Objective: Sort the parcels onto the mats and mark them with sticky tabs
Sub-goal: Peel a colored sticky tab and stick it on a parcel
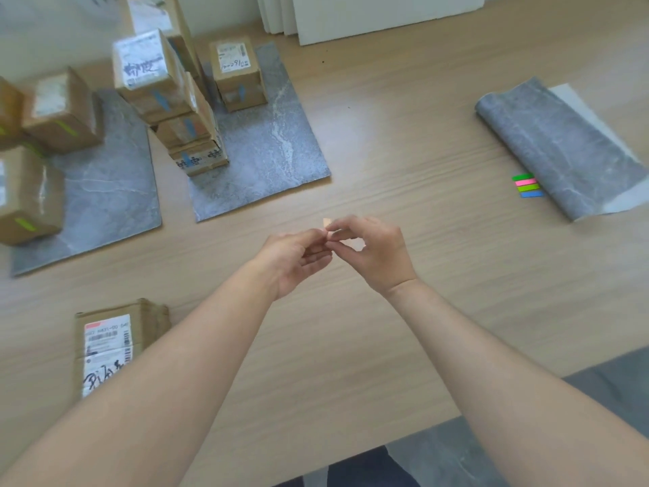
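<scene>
The left hand [298,258] and right hand [374,256] together pinch one small orange tab [327,223], fingers curled. Two flat mats [274,159] [112,191] bear parcels [238,75]; one rolled mat [562,145] lies beside four coloured tab strips [526,186].

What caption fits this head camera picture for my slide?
The left hand and right hand pinch an orange sticky tab over the table beside sorted parcels.

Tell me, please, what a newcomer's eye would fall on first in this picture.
First, the two hands meeting at the centre: the left hand and right hand pinch a small pale orange tab between them. Next, the leaning stack of parcels on the grey mat at upper left, then the bright strip of sticky tabs beside the half-rolled mat at right.
</scene>
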The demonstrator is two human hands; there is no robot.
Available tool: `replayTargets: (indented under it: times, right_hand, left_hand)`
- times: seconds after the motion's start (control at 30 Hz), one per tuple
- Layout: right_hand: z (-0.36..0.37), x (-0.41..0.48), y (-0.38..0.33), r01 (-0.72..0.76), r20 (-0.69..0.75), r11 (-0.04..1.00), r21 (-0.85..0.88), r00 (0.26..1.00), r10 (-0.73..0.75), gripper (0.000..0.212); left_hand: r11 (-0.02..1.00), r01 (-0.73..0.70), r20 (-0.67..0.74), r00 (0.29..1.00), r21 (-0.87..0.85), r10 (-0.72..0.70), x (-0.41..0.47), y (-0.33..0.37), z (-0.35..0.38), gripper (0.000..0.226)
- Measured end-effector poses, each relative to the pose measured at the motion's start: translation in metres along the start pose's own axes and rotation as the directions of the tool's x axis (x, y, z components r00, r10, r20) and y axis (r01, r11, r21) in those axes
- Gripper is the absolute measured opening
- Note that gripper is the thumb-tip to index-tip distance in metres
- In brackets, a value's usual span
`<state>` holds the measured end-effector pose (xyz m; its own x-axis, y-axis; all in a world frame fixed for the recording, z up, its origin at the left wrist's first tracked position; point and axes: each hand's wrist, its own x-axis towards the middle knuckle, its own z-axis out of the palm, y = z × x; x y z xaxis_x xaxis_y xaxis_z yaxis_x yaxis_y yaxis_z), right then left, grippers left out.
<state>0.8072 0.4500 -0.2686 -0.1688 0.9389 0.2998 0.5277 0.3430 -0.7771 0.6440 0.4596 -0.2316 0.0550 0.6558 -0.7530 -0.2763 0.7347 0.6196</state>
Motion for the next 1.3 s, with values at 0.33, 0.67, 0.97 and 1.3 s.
replayTargets:
  times: [0.33,0.67,0.97,1.3]
  right_hand:
    - [0.069,-0.058,-0.105,-0.17,-0.072,0.983,0.066,0.982,0.174,0.01]
    - [0.165,-0.12,-0.218,-0.224,-0.048,0.972,0.069,0.973,0.228,0.015]
    - [0.22,-0.154,-0.217,-0.091,0.112,0.995,-0.042,0.989,0.095,0.037]
    - [0.275,-0.17,-0.208,0.205,0.48,0.948,-0.242,0.875,-0.067,0.066]
  left_hand:
    - [0.971,-0.228,0.011,0.974,0.067,0.228,-0.084,-0.035,-0.124,0.009]
    - [0.904,-0.38,-0.108,0.908,0.193,0.405,-0.167,-0.086,-0.272,0.004]
    - [0.906,-0.37,-0.25,0.875,0.206,0.414,-0.176,-0.137,-0.323,0.008]
    - [0.911,-0.34,-0.305,0.863,0.235,0.401,-0.137,-0.186,-0.364,0.017]
